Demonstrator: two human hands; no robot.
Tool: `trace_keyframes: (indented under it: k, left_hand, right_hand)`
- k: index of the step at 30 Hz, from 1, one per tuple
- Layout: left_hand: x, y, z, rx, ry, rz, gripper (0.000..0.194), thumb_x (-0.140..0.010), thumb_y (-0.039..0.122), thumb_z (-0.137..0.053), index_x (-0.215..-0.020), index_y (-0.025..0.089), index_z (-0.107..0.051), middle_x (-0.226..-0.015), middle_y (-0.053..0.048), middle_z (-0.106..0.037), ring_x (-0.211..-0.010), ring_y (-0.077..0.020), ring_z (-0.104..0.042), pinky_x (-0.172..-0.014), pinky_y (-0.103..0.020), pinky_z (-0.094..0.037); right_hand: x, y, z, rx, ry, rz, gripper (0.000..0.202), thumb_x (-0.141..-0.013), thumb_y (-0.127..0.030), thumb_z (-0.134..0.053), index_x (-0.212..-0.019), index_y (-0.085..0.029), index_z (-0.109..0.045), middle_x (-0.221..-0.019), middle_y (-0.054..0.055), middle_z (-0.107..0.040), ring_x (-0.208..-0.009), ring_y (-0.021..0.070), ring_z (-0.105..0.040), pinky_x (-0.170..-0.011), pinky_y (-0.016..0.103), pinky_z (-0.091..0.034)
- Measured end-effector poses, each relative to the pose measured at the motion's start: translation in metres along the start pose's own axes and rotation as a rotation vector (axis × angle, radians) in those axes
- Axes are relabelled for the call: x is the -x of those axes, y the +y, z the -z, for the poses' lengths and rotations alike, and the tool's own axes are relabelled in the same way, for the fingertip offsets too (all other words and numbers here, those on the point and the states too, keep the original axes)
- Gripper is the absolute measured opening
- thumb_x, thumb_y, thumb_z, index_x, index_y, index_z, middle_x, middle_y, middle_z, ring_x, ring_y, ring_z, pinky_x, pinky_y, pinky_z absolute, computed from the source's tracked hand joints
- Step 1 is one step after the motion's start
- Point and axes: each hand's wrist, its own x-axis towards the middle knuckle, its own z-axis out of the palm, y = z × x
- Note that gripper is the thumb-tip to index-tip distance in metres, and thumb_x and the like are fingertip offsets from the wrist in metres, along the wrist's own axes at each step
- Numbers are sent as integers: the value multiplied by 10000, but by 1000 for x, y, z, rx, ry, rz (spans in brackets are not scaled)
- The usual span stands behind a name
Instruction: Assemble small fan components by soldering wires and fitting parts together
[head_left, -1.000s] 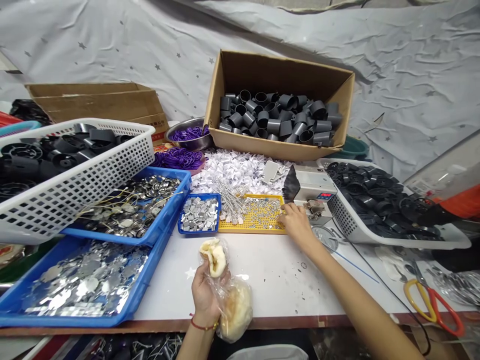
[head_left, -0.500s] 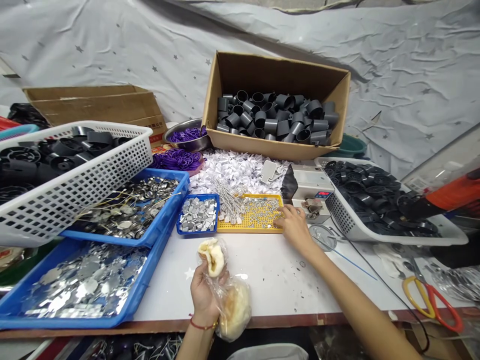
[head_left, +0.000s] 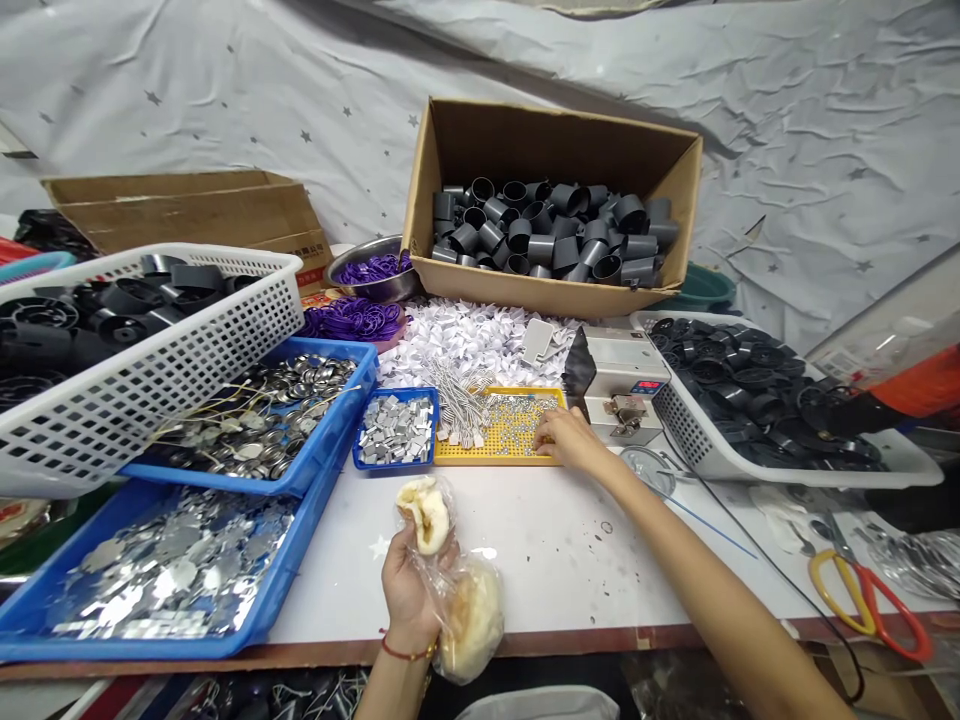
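Note:
My left hand (head_left: 409,580) is closed round a clear plastic bag with a bitten steamed bun (head_left: 426,515) sticking out of its top. A second, rounder bun (head_left: 471,615) hangs in the bag beside the wrist. My right hand (head_left: 566,438) reaches over the right end of a yellow perforated tray (head_left: 487,462), its fingers bent and somewhat apart. The fingertips are down among small shiny metal parts (head_left: 517,420), too small to name. Bundled white wires (head_left: 457,405) lie on the tray's left side. A small blue tray of metal pieces (head_left: 396,430) adjoins it.
A box of dark plastic cups (head_left: 551,285) stands behind white plastic pieces (head_left: 465,335). White baskets (head_left: 225,340) of black parts flank the table. Blue trays (head_left: 274,580) hold metal discs. Right of my hand are a small machine (head_left: 626,365), a cable and scissors (head_left: 862,590).
My right hand has shifted slightly left and its fingers have bent more over the metal parts. The left hand keeps its hold on the bun, almost unmoved.

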Motion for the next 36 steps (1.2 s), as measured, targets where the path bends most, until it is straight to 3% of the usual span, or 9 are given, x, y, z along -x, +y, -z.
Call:
trace_keyframes:
  k: [6, 12, 15, 20, 25, 28, 31, 33, 36]
  left_hand:
    - [2, 1, -2, -10, 12, 5, 145, -625, 241, -649, -718, 165, -568, -550, 11, -523, -356, -77, -392, -342, -192, -333]
    - [1, 0, 0, 31, -14, 11, 125, -647, 232, -654, -716, 164, -575, -548, 12, -511, -380, -86, -414, -356, -198, -338]
    - [1, 0, 2, 19, -22, 34, 135, -655, 249, -657, -710, 167, -565, -538, 16, -499, -377, -90, -414, -357, -203, -333]
    - [2, 0, 0, 20, 7, 5, 156, -644, 241, -664, -740, 167, -566, -575, 14, -533, -391, -80, -422, -364, -194, -341]
    - [3, -1, -3, 43, 41, 7, 135, -635, 232, -647, -727, 166, -573, -554, 6, -542, -356, -79, -399, -336, -192, -318]
    - [2, 0, -3, 40, 40, 9, 123, -626, 223, -658, -706, 159, -590, -533, -3, -548, -363, -95, -434, -337, -195, -331]
    - [4, -2, -2, 47, 26, -3, 119, -616, 210, -678, -688, 149, -606, -544, -9, -584, -357, -93, -448, -336, -194, -340]
    - [7, -4, -2, 56, 26, 9, 119, -610, 203, -693, -675, 137, -618, -533, -14, -601, -348, -96, -455, -327, -196, -334]
    - [17, -10, -4, 71, 39, 25, 143, -603, 203, -727, -687, 121, -647, -539, -31, -639, -359, -115, -502, -322, -201, -347]
  right_hand:
    - [-21, -7, -6, -134, -52, 82, 144, -761, -94, -617, -760, -188, -726, -817, 26, -704, -812, 147, -608, -750, 251, -372]
    - [-38, -23, -11, -245, -33, 57, 101, -779, -148, -606, -776, -181, -701, -748, 1, -701, -683, 117, -602, -608, 208, -365]
    - [-42, -32, -11, -250, -46, 51, 46, -712, -146, -679, -690, -186, -689, -683, -11, -685, -635, 118, -591, -584, 210, -350]
    - [-48, -42, -8, -234, 75, -32, 127, -847, -238, -585, -808, -182, -692, -813, 31, -714, -741, 140, -616, -649, 220, -371]
    - [-46, -21, 12, -172, 170, -184, 191, -869, -174, -494, -842, -165, -683, -883, 82, -715, -816, 181, -628, -710, 254, -385]
    - [-32, -13, 22, -147, 161, -218, 198, -822, -114, -505, -774, -165, -689, -844, 95, -716, -829, 210, -641, -727, 273, -398]
    - [1, -26, 18, -168, 203, -182, 228, -870, -165, -471, -865, -189, -698, -950, 85, -726, -911, 212, -648, -782, 281, -429]
    - [36, -40, 4, -233, 255, -139, 279, -926, -258, -418, -954, -211, -691, -1004, 73, -726, -921, 198, -656, -792, 283, -462]
    - [93, -52, -34, -543, 361, -32, 261, -907, -381, -479, -923, -259, -709, -927, 61, -743, -831, 216, -683, -745, 320, -516]
